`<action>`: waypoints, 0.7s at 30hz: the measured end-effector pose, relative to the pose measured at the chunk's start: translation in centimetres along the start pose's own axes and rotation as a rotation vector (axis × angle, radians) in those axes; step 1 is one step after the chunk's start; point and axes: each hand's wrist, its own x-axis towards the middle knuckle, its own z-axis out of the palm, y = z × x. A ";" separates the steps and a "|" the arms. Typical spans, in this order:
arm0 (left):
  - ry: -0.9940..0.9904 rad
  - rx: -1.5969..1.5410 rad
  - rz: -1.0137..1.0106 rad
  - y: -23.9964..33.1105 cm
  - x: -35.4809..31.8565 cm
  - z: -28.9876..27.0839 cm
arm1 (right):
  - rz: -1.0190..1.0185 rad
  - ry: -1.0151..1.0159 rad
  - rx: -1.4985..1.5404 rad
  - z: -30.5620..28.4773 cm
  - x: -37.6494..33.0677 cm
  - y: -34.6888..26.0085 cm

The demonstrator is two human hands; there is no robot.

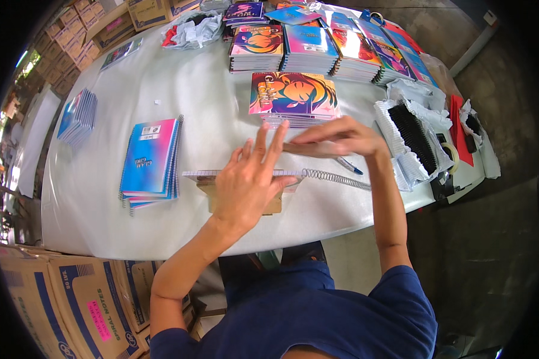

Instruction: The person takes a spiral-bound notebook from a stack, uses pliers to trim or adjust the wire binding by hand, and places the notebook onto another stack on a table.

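Note:
In front of me a notebook [206,173] has its bound edge toward the top, with a metal spiral wire [335,178] running through it and sticking out well past its right end. My left hand [245,185] lies across that edge, its fingers stretched and spread and its thumb pointing right. Just beyond the wire, my right hand [344,140] hovers with fingers held out flat, slightly blurred by motion; I see nothing in it. Under the notebook is a brown cardboard piece [273,206]. A blue-tipped pen [350,166] lies below my right hand.
Blue-pink spiral notebooks [150,158] are stacked at left. A colourful-cover pile [293,96] lies ahead, before several more stacks [308,48]. Black coils [413,137] in white wrapping and a tape roll [451,158] sit at right. Cartons [84,305] stand below the table's left edge.

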 end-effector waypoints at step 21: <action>0.011 -0.017 -0.051 -2.4 -1.3 -0.3 | -0.001 0.152 0.315 3.9 1.7 1.0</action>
